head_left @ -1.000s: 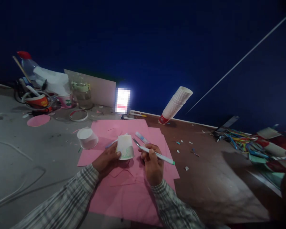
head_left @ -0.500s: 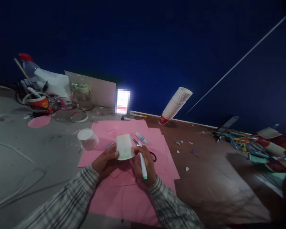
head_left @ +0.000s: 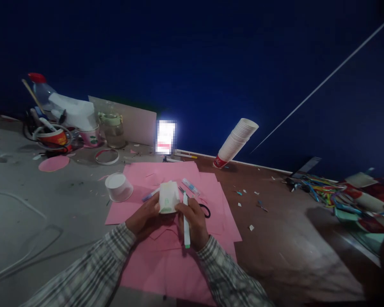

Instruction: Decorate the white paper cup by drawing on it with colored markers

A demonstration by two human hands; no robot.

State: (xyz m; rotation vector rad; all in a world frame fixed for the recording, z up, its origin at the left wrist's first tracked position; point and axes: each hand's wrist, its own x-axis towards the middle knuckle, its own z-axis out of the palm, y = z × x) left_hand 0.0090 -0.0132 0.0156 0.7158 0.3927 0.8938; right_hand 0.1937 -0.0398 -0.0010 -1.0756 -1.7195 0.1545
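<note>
Over the pink paper sheets [head_left: 166, 268], a white paper cup [head_left: 169, 197] with a green drawing on its side is held upside down. My left hand [head_left: 146, 214] grips the cup from the left, fingers closed around it. My right hand [head_left: 195, 219] pinches the cup's right edge and also holds a white marker [head_left: 187, 228] with a green end, which slants across the fingers. Scissors [head_left: 205, 210] lie partly hidden behind my right hand. A clear glue tube [head_left: 190, 186] rests just beyond them. Left of my hands stands another upturned white cup [head_left: 118, 187].
A leaning stack of paper cups [head_left: 235, 144] stands by the blue wall. A glass jar [head_left: 112, 130], a pen-filled red cup [head_left: 53, 138] and a lit screen [head_left: 165, 137] are at the back. Colourful strips [head_left: 320, 185] pile up at right; paper scraps dot the table.
The cup has turned in my hands, shifting its green drawing a little. The marker in my right hand has swung to a more upright angle. Both hands keep their grip.
</note>
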